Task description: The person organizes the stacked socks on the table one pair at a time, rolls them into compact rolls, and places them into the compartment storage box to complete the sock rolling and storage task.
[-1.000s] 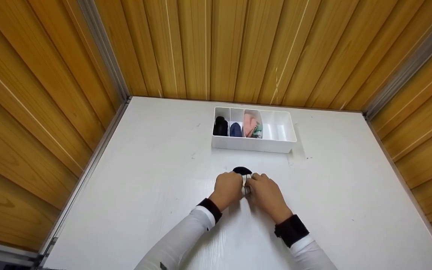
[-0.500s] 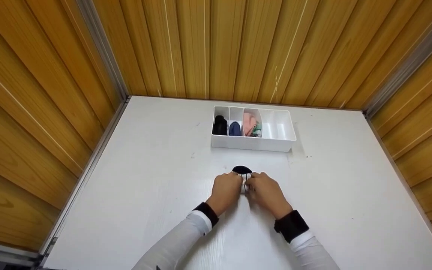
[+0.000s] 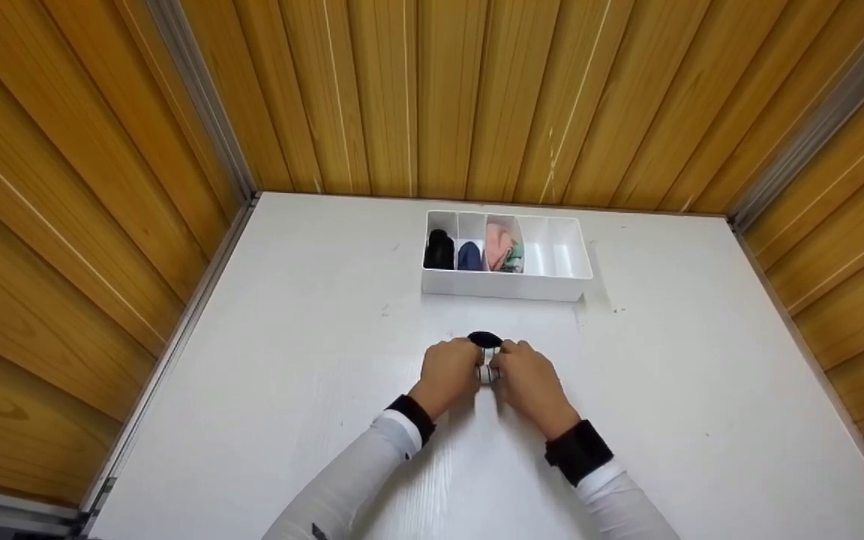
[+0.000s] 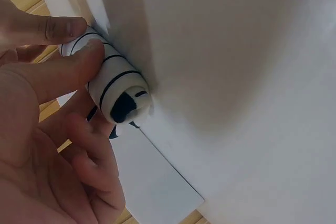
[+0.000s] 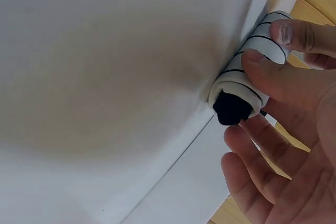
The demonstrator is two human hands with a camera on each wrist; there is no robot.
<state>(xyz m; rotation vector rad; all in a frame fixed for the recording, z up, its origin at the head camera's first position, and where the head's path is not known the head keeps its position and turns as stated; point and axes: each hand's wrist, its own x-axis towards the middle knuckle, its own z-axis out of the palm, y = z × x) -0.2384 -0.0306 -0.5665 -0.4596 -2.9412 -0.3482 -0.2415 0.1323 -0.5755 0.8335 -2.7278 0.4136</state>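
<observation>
A white sock with thin black stripes [image 3: 487,373] is rolled into a tight cylinder between both hands, low over the white table. Its black end [image 3: 485,340] lies flat beyond the fingers. My left hand [image 3: 450,373] pinches the roll's left part, thumb on top and fingers beneath. On the other side my right hand [image 3: 530,384] grips it the same way. In the left wrist view the roll [image 4: 118,74] shows dark cloth in its spiral end. Black fabric also fills the end of the roll [image 5: 262,51] in the right wrist view.
Beyond the hands stands a white divided box [image 3: 503,285]. Its compartments hold black items [image 3: 440,251], a navy item [image 3: 469,256] and pink and green cloth [image 3: 502,246]. Wood-patterned walls [image 3: 447,97] enclose the table [image 3: 289,315] at the back and sides.
Both hands have kept their hold on the sock. The left hand has shifted slightly left, and a bit more of the striped roll shows between the hands.
</observation>
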